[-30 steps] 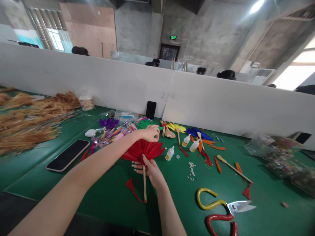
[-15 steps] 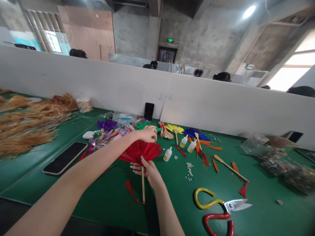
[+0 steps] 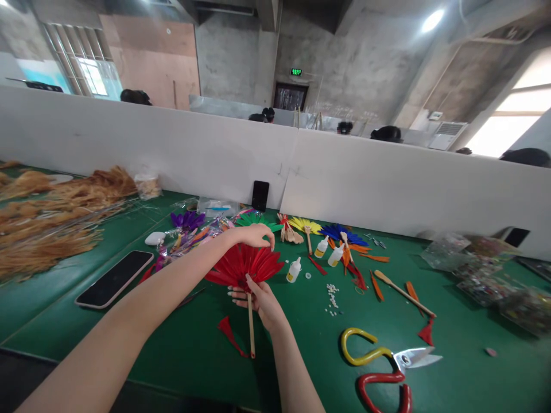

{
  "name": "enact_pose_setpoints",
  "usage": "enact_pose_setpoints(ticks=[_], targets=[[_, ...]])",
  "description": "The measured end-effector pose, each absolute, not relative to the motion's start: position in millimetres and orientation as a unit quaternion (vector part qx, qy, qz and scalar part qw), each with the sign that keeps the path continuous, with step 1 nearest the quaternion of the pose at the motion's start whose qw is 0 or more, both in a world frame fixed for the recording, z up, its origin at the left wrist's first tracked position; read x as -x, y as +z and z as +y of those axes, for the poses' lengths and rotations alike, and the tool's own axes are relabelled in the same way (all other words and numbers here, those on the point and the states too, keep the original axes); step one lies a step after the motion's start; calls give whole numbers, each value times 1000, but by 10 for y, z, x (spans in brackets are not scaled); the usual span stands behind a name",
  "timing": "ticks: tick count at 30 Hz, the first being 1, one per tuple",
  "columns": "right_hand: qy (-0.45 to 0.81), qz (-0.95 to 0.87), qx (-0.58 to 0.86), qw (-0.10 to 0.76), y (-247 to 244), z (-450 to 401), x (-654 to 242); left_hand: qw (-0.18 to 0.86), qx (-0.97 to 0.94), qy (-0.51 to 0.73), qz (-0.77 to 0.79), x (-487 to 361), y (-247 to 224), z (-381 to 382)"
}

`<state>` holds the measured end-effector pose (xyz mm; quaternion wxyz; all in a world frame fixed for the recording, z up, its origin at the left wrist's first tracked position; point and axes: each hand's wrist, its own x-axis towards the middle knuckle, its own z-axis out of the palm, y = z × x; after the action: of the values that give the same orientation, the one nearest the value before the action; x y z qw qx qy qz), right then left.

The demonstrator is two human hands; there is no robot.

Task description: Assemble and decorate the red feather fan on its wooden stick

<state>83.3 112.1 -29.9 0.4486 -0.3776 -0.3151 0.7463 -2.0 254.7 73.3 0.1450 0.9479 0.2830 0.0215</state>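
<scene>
A red feather fan [image 3: 247, 265] with a pale wooden handle [image 3: 251, 327] is held upright in front of me over the table. My right hand [image 3: 258, 299] grips it where the feathers meet the handle, thumb in front and fingers behind. At the fan's upper edge, my left hand [image 3: 259, 236] bends its fingers down onto the feather tips; its thumb is mostly hidden. A red tassel [image 3: 230, 334] hangs from the handle's lower end. Close to the right of the fan stands a small white glue bottle [image 3: 293, 271].
Red-and-yellow-handled scissors [image 3: 390, 364] lie open at the right front. White beads [image 3: 332, 298], two more glue bottles, orange feathers and a wooden stick [image 3: 402, 292] are nearby. Yellow [image 3: 305, 225] and blue [image 3: 344, 234] fans lie behind. A phone [image 3: 115, 279] rests left; a white partition [image 3: 206, 155] closes the back.
My left hand has shifted slightly along the fan's upper edge, its fingers bending lower. The right hand keeps its grip. The camera view has tilted a little.
</scene>
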Motion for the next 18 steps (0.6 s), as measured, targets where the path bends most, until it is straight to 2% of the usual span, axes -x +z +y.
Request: enact_pose_setpoints(ticks=[8,18], targets=[[739,-329,381,448,-311,1120,-842,154,-931,72,322,91,754,2609],[732,-350,375,448,-258,1084,-849,188,-925,71,322,229,681,2613]])
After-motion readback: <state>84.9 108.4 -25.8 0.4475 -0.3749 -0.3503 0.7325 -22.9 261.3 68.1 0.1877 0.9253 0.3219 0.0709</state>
